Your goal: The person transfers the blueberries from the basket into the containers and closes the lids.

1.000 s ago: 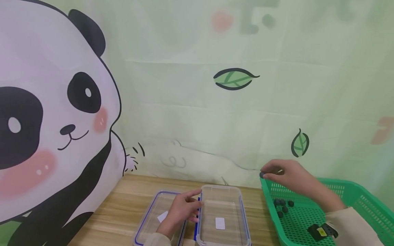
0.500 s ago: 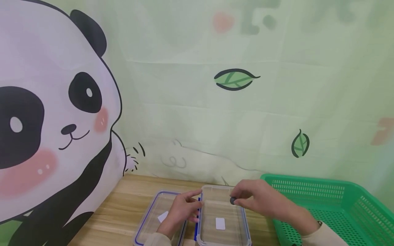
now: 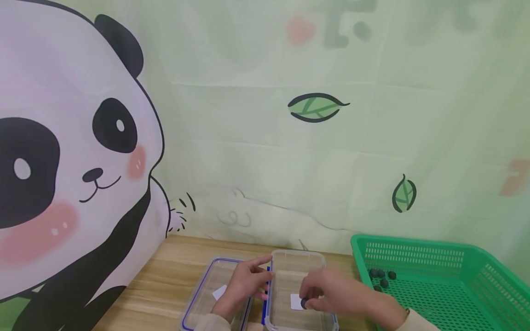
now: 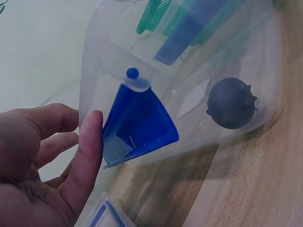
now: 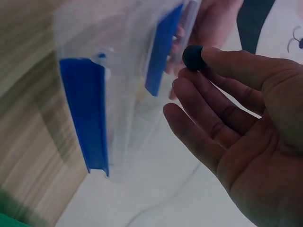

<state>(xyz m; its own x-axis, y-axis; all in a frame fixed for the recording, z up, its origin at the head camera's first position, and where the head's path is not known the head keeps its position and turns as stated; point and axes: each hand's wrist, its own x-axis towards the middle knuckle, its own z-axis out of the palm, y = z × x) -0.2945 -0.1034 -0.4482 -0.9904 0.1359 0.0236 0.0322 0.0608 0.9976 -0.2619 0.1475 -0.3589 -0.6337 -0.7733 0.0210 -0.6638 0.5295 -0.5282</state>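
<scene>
My right hand [image 3: 327, 289] pinches a blueberry [image 3: 304, 303] between thumb and fingers over the clear plastic box [image 3: 298, 262]. The right wrist view shows this dark round blueberry [image 5: 193, 57] at the fingertips. My left hand [image 3: 247, 282] touches the box's left side by a blue latch [image 4: 142, 118], its thumb and index finger fairly straight. Seen through the translucent wall in the left wrist view, a dark blueberry [image 4: 232, 103] with a small crown is near the box bottom. A white label [image 3: 296, 302] shows there too.
To the right stands a green plastic basket [image 3: 468, 257] with several blueberries [image 3: 381, 273] at its left end. A clear lid with a blue seal [image 3: 207, 280] lies left of the box. Behind the wooden table [image 3: 165, 276] hangs a printed panda backdrop [image 3: 256, 138].
My right hand has moved left from the basket's rim with the blueberry, then down over the middle of the box. The left hand stays at the box's side.
</scene>
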